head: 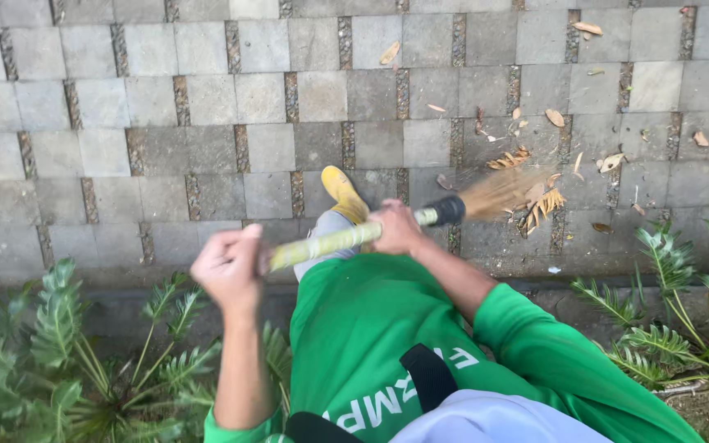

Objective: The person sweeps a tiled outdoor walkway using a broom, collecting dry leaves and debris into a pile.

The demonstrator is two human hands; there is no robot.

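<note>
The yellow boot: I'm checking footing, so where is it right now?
In the head view, the yellow boot stands on the grey paving blocks near centre, just above the pale green broom handle, left of the blurred straw bristles.

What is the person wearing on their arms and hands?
Nothing covers the hands: the left hand and the right hand are bare, with no gloves, rings or watch in view. The forearms are bare too. Bright green sleeves are pushed up near the elbows; they belong to a green shirt with white lettering on the front.
</note>
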